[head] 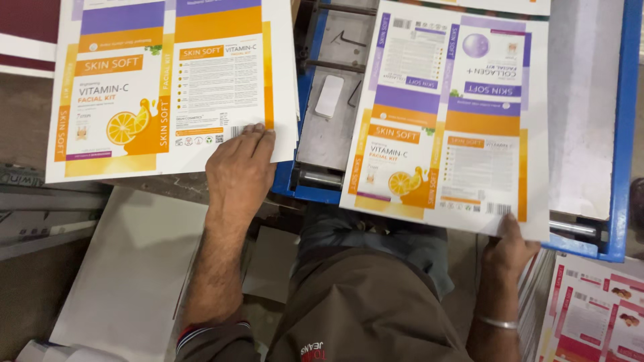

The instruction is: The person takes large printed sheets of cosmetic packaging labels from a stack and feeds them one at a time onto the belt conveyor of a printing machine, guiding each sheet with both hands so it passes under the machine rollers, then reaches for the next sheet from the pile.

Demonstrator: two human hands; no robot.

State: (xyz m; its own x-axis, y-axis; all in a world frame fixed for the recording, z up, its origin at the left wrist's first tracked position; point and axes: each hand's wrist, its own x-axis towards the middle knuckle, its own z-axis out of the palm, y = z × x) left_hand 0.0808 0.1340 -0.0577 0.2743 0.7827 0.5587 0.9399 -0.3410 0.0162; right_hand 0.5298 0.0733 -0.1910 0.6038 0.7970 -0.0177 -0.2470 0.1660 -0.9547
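The left hand (pixel 239 167) lies flat, fingers pressed together, on the lower right corner of a printed carton sheet (pixel 168 87) that fills the upper left of the frame. The sheet is white with orange and purple panels and an orange-slice picture. The right hand (pixel 508 249), low at the right with a metal bangle (pixel 496 322) on its wrist, pinches the bottom edge of a second printed sheet (pixel 449 114), thumb on top and fingers hidden beneath. That sheet lies across a blue-framed machine bed (pixel 620 134) in the upper right. Between the two sheets a grey metal plate (pixel 332 127) shows. A stack of red-and-white printed sheets (pixel 594 315) sits in the lower right corner, and plain white sheets (pixel 127 268) lie at the lower left.
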